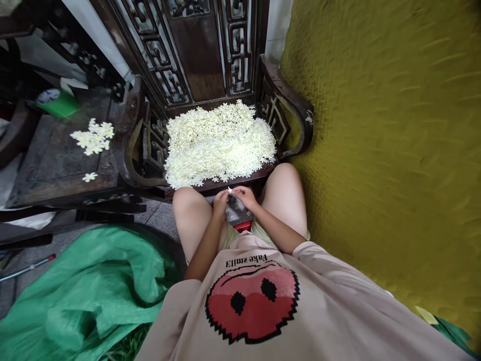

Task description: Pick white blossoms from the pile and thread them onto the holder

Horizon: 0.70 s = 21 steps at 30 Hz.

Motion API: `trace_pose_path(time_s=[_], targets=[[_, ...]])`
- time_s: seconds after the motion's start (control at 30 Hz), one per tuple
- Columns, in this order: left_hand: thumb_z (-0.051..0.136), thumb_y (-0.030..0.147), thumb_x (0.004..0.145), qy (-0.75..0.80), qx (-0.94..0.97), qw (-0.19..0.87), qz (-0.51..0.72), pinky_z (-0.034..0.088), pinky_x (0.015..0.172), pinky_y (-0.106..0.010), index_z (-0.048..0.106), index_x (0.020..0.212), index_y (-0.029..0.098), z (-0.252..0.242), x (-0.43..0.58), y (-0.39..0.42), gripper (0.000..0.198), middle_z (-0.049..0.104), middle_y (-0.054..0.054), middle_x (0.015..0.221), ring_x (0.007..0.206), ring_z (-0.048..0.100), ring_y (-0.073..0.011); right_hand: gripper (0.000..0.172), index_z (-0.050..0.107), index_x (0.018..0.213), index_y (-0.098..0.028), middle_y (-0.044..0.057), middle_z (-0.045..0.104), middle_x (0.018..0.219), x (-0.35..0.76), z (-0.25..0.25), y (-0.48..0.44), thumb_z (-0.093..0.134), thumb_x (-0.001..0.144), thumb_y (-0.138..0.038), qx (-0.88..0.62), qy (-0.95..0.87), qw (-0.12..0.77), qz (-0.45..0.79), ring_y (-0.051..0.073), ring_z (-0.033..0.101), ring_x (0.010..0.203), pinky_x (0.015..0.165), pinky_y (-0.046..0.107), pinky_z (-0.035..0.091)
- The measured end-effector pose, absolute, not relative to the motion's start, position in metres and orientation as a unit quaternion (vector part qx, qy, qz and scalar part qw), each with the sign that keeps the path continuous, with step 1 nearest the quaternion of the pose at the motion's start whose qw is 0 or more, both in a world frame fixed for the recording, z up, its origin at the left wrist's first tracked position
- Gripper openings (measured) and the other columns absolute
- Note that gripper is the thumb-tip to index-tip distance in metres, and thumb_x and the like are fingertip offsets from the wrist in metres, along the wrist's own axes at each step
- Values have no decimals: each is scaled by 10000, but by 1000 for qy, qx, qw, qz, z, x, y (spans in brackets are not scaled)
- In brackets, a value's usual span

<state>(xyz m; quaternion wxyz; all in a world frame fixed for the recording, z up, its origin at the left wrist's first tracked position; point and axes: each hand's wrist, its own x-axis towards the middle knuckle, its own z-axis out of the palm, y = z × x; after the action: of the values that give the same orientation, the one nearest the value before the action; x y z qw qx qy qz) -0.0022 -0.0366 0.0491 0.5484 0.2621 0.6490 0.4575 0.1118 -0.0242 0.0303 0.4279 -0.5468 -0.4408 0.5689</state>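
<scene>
A small white flower (229, 190) sits between my two hands, just above my lap. My left hand (220, 204) pinches it from one side, its fingers closed. From the other side my right hand (245, 197) grips it between thumb and fingertips. Just beyond the hands, a thick heap of white flowers (220, 143) covers the seat of a dark carved wooden chair (206, 77). The flower is partly hidden by my fingertips.
On the left, a dark wooden table (56, 165) carries a small flower cluster (93, 136), a single flower (89, 177) and a green tape roll (58, 102). A green sack (101, 281) lies on the floor. A yellow textured sheet (383, 165) rises along the right.
</scene>
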Motion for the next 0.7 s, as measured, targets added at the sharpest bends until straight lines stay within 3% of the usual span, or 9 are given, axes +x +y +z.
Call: trace_pose_path(time_s=[0.27,0.53,0.7], targets=[[648,406,613,643,260,551,465,329,513,-219,661,740,140,46,-4,-36,296,540,17,551,494,408,-71,212,641,670,-171,40,659,676,110,32,-23,626,642,-381,-540,-419,416,599,145,570,613,616,267,451],[640,322,619,649,290,535,457,420,646,-253,685,738,153,45,-2,-38,212,672,-47,750,706,568,-147,187,652,706,-161,46,671,726,111,32,-24,578,690,-332,-590,-466,417,511,152,582,664,678,272,454],[615,255,641,666,290,527,442,422,661,-264,680,683,155,45,2,-39,126,657,-38,681,660,564,-140,145,652,688,-166,43,674,725,111,28,-22,563,697,-279,-603,-466,400,509,158,588,675,707,284,457]])
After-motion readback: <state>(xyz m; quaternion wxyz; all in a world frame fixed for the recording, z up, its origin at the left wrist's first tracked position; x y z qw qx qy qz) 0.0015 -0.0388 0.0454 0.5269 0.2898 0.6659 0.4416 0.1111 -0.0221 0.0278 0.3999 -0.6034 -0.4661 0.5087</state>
